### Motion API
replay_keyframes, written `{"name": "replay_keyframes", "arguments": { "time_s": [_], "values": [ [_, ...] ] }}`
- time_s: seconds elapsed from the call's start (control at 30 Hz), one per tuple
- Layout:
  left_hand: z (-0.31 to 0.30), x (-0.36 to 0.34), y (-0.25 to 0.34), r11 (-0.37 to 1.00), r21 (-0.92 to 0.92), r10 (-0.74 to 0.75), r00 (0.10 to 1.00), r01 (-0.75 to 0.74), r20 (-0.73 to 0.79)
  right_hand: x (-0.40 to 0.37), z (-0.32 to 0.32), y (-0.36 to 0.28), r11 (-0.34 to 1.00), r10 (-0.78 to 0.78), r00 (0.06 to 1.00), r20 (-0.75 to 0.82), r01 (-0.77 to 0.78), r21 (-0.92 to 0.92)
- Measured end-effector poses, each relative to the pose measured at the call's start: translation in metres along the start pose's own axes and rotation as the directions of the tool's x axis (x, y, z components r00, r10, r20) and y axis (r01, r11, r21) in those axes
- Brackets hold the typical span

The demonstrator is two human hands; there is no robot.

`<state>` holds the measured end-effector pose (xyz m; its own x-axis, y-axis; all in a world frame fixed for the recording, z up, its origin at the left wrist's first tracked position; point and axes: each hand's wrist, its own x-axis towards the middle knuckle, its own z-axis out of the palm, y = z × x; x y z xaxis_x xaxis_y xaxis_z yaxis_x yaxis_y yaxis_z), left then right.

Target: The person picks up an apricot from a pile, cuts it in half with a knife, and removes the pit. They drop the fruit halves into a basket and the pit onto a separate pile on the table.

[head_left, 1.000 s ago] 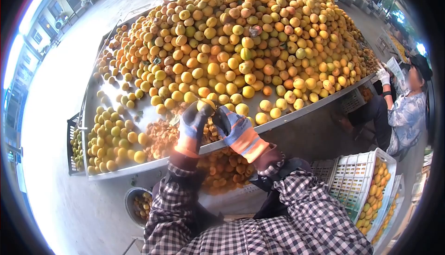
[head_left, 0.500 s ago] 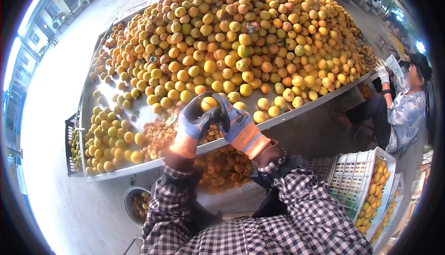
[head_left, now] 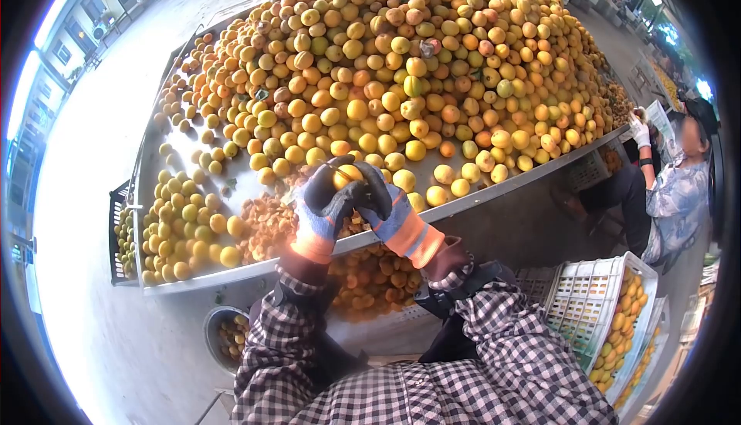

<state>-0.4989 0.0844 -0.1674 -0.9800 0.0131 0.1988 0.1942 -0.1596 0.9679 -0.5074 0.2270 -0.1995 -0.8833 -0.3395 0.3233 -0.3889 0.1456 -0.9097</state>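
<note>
My left hand (head_left: pixel 323 197), in a blue glove with dark fingers and an orange cuff, is closed round one side of a yellow fruit (head_left: pixel 347 176). The other side of this fruit is held by my right hand (head_left: pixel 382 197), gloved the same way. Both hands meet over the front part of a metal table (head_left: pixel 478 193). Beyond them rises a large heap of yellow and orange fruit (head_left: pixel 370 77). Brownish scraps (head_left: pixel 266 228) lie by my left hand, with a smaller group of greenish-yellow fruit (head_left: pixel 181 228) to their left.
Below the table edge is a container of orange pieces (head_left: pixel 378 282). A metal bucket (head_left: pixel 220 332) stands at lower left. White crates (head_left: pixel 587 294) with fruit are at lower right. A co-worker (head_left: pixel 675 186) sits at the right, with a black crate (head_left: pixel 120 236) at the far left.
The co-worker's gloved hand has risen slightly and now holds a small fruit. The view has shifted slightly; both my hands remain on the yellow fruit.
</note>
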Motion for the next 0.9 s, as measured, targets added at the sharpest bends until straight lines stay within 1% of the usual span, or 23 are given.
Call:
{"name": "replay_keyframes", "arguments": {
  "time_s": [0.07, 0.13, 0.17, 0.2, 0.23, 0.27, 0.3, 0.33, 0.37, 0.4, 0.43, 0.47, 0.5, 0.53, 0.6, 0.63, 0.67, 0.73, 0.77, 0.8, 0.87, 0.9],
  "values": [
    [0.001, -0.001, -0.003, 1.000, 0.003, -0.004, 1.000, 0.004, 0.000, -0.001, 0.001, 0.005, 1.000, -0.018, 1.000, -0.019, 0.017, -0.006],
    [-0.002, 0.000, -0.011, 1.000, 0.009, -0.014, 0.999, 0.013, 0.032, -0.002, -0.002, 0.007, 0.999, -0.034, 0.998, -0.043, 0.034, -0.012],
    [0.000, -0.002, -0.014, 0.993, -0.094, -0.068, 0.998, 0.066, -0.010, -0.003, -0.005, 0.005, 0.992, 0.109, 0.993, -0.041, -0.106, 0.074],
    [0.000, -0.003, -0.014, 0.993, -0.093, -0.068, 0.998, 0.067, -0.008, -0.003, -0.008, 0.005, 0.957, 0.249, 0.968, -0.026, -0.242, 0.161],
    [0.001, -0.005, -0.012, 0.991, -0.104, -0.080, 0.997, 0.082, 0.017, 0.002, -0.013, 0.011, 0.934, 0.236, 0.971, -0.035, -0.217, 0.283],
    [0.001, -0.005, -0.010, 0.989, -0.115, -0.092, 0.995, 0.096, 0.042, 0.005, -0.018, 0.016, 0.934, 0.236, 0.971, -0.037, -0.216, 0.284],
    [0.003, -0.005, -0.009, 0.979, -0.167, -0.111, 0.993, 0.118, 0.051, 0.008, -0.021, 0.021, 0.908, 0.259, 0.964, -0.063, -0.220, 0.356],
    [0.002, -0.003, -0.011, 0.979, -0.164, -0.110, 0.993, 0.117, 0.052, 0.010, -0.025, 0.020, 0.877, 0.283, 0.955, -0.088, -0.220, 0.427],
    [0.000, 0.001, -0.016, 0.970, -0.177, -0.158, 0.986, 0.164, 0.051, 0.010, -0.029, 0.018, 0.831, 0.310, 0.948, -0.077, -0.231, 0.506],
    [-0.003, 0.006, -0.020, 0.959, -0.191, -0.206, 0.977, 0.212, 0.049, 0.008, -0.035, 0.015, 0.831, 0.309, 0.948, -0.077, -0.230, 0.506],
    [-0.008, 0.010, -0.019, 0.957, -0.161, -0.236, 0.971, 0.240, 0.045, 0.008, -0.040, 0.006, 0.846, 0.287, 0.957, -0.038, -0.234, 0.479],
    [-0.013, 0.011, -0.018, 0.958, -0.161, -0.235, 0.971, 0.238, 0.039, 0.008, -0.045, 0.002, 0.860, 0.264, 0.965, 0.006, -0.238, 0.452],
    [-0.019, 0.011, -0.016, 0.957, -0.148, -0.244, 0.969, 0.248, 0.044, 0.006, -0.048, 0.008, 0.919, 0.197, 0.980, 0.034, -0.197, 0.341],
    [-0.020, 0.011, -0.011, 0.956, -0.136, -0.254, 0.966, 0.258, 0.048, 0.005, -0.047, 0.002, 0.918, 0.196, 0.980, 0.041, -0.198, 0.343],
    [-0.018, 0.009, 0.000, 0.951, -0.125, -0.281, 0.959, 0.284, 0.036, -0.001, -0.047, -0.014, 0.935, 0.143, 0.973, 0.180, -0.193, 0.297],
    [-0.018, 0.010, 0.000, 0.991, 0.083, -0.106, 0.994, 0.103, 0.031, -0.004, -0.049, -0.013, 0.950, 0.156, 0.960, 0.232, -0.210, 0.230],
    [-0.020, 0.010, 0.001, 0.983, 0.175, -0.064, 0.997, 0.055, 0.049, -0.005, -0.050, -0.012, 0.950, 0.157, 0.959, 0.237, -0.212, 0.230],
    [-0.023, 0.011, 0.004, 0.934, 0.353, 0.019, 0.996, -0.048, 0.086, -0.006, -0.052, -0.012, 0.917, 0.147, 0.847, 0.511, -0.311, 0.251],
    [-0.024, 0.014, 0.000, 0.985, 0.083, -0.159, 0.986, 0.154, 0.057, -0.003, -0.057, -0.029, 0.915, 0.193, 0.743, 0.641, -0.373, 0.156],
    [-0.025, 0.015, -0.006, 0.919, -0.195, -0.333, 0.940, 0.342, 0.080, -0.001, -0.063, -0.049, 0.911, 0.279, 0.678, 0.680, -0.411, 0.035],
    [-0.024, 0.013, -0.008, 0.919, -0.207, -0.319, 0.941, 0.335, 0.110, -0.001, -0.066, -0.049, 0.884, 0.209, 0.736, 0.644, -0.424, 0.198],
    [-0.021, 0.010, -0.009, 0.961, -0.063, -0.261, 0.960, 0.268, 0.100, 0.002, -0.066, -0.048, 0.895, 0.160, 0.847, 0.507, -0.341, 0.287]
  ]
}}
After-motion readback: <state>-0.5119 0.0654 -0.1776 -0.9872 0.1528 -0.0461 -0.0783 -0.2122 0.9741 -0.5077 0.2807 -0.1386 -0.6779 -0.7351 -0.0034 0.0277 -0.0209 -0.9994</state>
